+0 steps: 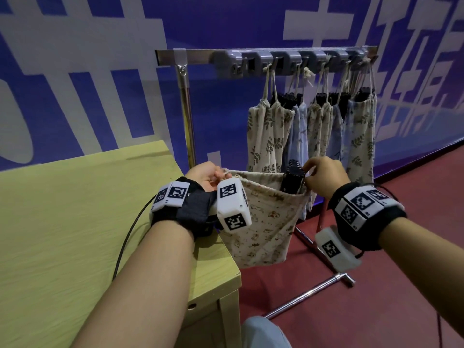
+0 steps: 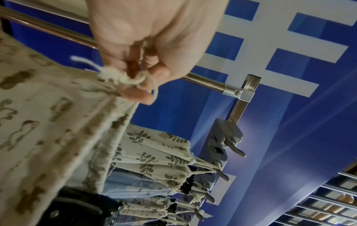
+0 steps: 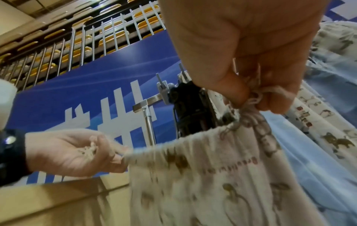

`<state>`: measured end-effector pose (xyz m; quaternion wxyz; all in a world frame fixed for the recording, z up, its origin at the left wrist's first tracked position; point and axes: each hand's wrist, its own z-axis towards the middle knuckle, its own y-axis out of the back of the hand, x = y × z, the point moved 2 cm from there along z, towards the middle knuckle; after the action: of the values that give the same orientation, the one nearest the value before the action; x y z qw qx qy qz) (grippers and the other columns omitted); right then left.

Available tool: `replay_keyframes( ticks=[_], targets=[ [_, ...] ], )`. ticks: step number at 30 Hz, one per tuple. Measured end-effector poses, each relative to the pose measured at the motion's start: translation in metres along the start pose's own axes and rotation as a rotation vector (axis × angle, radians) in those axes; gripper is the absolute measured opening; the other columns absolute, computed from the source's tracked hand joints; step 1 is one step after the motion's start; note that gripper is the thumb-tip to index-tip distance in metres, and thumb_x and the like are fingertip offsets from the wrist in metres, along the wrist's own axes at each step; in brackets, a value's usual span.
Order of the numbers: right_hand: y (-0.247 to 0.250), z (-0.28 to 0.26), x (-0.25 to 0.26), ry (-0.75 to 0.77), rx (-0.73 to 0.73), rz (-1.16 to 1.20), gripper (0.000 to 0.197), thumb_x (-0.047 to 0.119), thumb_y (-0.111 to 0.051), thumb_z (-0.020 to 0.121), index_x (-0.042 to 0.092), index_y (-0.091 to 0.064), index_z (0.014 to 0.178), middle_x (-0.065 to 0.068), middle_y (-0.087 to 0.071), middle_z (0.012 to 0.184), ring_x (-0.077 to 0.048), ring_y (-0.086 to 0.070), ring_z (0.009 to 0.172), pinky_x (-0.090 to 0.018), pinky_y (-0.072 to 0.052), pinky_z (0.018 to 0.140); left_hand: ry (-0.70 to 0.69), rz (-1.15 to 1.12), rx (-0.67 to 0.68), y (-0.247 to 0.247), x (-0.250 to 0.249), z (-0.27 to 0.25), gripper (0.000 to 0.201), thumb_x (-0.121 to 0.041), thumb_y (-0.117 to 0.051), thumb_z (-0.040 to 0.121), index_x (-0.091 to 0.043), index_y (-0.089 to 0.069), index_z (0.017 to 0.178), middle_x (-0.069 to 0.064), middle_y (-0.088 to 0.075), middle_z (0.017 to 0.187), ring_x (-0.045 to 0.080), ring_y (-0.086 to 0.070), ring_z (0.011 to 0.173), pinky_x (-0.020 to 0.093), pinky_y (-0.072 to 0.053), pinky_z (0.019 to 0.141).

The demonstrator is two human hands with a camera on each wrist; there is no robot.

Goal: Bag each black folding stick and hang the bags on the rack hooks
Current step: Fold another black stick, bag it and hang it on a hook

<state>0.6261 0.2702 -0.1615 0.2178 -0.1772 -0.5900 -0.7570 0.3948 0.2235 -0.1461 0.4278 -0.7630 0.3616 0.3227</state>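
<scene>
A cream printed drawstring bag [image 1: 261, 222] hangs in the air between my hands, off the table's right corner. A black folding stick [image 1: 292, 179] stands in its right side, its top poking out of the mouth. My left hand [image 1: 211, 175] pinches the knotted drawstring [image 2: 123, 78] at the bag's left end. My right hand [image 1: 324, 173] pinches the drawstring [image 3: 255, 97] at the right end, beside the black folding stick [image 3: 191, 107]. The cord runs taut between both hands. The rack [image 1: 266, 55] stands behind, with a free hook [image 2: 234, 149] at its left end.
Several filled bags [image 1: 311, 131] with black stick tops hang from the grey hooks on the rack. A yellow-green table [image 1: 75, 222] lies at the left. The rack's chrome post [image 1: 187, 114] and floor legs [image 1: 308, 292] stand on a red floor, before a blue wall.
</scene>
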Motion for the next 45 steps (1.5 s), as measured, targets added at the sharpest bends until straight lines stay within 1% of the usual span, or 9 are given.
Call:
replay_keyframes(
  ticks=[3,7,10,15,17,19,28,39,45],
  targets=[
    [-0.005,0.003,-0.007,-0.109,0.124,0.109,0.018,0.000,-0.043,0.089,0.011,-0.056,0.082,-0.015,-0.057,0.091,-0.029,-0.058,0.075,-0.035,-0.055,0.062,-0.014,-0.020,-0.005,0.003,-0.002,0.003,0.025,0.004,-0.032,0.096,-0.011,-0.039,0.077,0.004,-0.035,0.054,0.006,-0.033,0.038,0.013,-0.036,0.032],
    [-0.009,0.010,-0.017,-0.176,0.225,0.182,0.024,-0.001,-0.047,0.090,0.014,-0.047,0.071,-0.010,-0.053,0.079,-0.024,-0.056,0.067,-0.032,-0.056,0.051,-0.045,0.069,-0.014,0.001,0.000,0.004,0.014,-0.003,-0.044,0.091,-0.009,-0.043,0.079,-0.001,-0.032,0.049,0.009,-0.028,0.043,0.026,-0.043,0.056],
    [-0.007,0.010,-0.023,-0.146,0.273,0.267,0.024,-0.003,-0.055,0.088,0.012,-0.050,0.070,-0.010,-0.053,0.072,-0.023,-0.055,0.057,-0.034,-0.058,0.055,-0.110,0.113,0.043,-0.009,0.002,-0.001,0.013,-0.003,-0.046,0.090,-0.014,-0.048,0.083,-0.004,-0.035,0.036,0.010,-0.032,0.049,0.025,-0.038,0.058],
    [-0.002,0.013,-0.040,-0.094,0.324,0.411,0.025,-0.004,-0.055,0.089,0.013,-0.063,0.073,0.004,-0.054,0.048,-0.006,-0.045,0.036,-0.019,-0.049,0.043,-0.236,0.225,0.090,-0.015,0.002,-0.003,0.020,0.000,-0.045,0.092,-0.017,-0.052,0.083,0.002,-0.047,0.072,0.012,-0.039,0.058,0.026,-0.036,0.055],
    [-0.002,0.016,-0.041,-0.013,0.304,0.210,0.031,-0.002,-0.055,0.088,0.020,-0.068,0.071,0.009,-0.057,0.049,-0.006,-0.046,0.042,-0.018,-0.046,0.045,-0.258,0.254,0.099,-0.015,0.002,-0.004,0.020,0.000,-0.045,0.092,-0.017,-0.052,0.083,0.002,-0.049,0.077,0.012,-0.041,0.058,0.026,-0.035,0.054],
    [-0.003,0.015,-0.040,0.062,0.334,-0.009,0.034,-0.001,-0.050,0.089,0.022,-0.071,0.075,0.003,-0.064,0.073,-0.012,-0.053,0.061,-0.018,-0.045,0.055,-0.266,0.265,0.100,-0.014,0.001,-0.004,0.019,-0.001,-0.047,0.091,-0.018,-0.053,0.084,0.002,-0.050,0.079,0.012,-0.042,0.058,0.026,-0.034,0.054],
    [-0.011,0.004,-0.036,0.203,0.581,-0.623,0.037,0.003,-0.037,0.096,0.007,-0.056,0.127,-0.011,-0.058,0.125,-0.028,-0.055,0.112,-0.029,-0.041,0.090,-0.323,0.241,0.096,-0.012,-0.002,-0.005,0.018,-0.002,-0.049,0.090,-0.019,-0.053,0.085,0.001,-0.050,0.078,0.011,-0.044,0.056,0.024,-0.034,0.052],
    [-0.028,-0.004,-0.033,0.504,0.567,-0.751,0.026,0.019,-0.051,0.095,0.014,-0.067,0.114,-0.008,-0.067,0.109,-0.025,-0.060,0.101,-0.031,-0.048,0.087,-0.345,0.325,0.078,-0.010,-0.001,-0.002,0.018,-0.004,-0.052,0.090,-0.021,-0.055,0.084,-0.001,-0.051,0.080,0.009,-0.044,0.058,0.022,-0.035,0.051],
    [-0.024,-0.011,-0.019,0.681,0.395,-0.817,0.028,0.027,-0.045,0.097,0.013,-0.068,0.104,-0.007,-0.068,0.096,-0.023,-0.063,0.089,-0.032,-0.053,0.079,-0.343,0.382,0.082,-0.011,-0.001,-0.003,0.018,-0.005,-0.052,0.090,-0.022,-0.055,0.084,-0.002,-0.050,0.081,0.008,-0.044,0.059,0.021,-0.037,0.050]
  ],
)
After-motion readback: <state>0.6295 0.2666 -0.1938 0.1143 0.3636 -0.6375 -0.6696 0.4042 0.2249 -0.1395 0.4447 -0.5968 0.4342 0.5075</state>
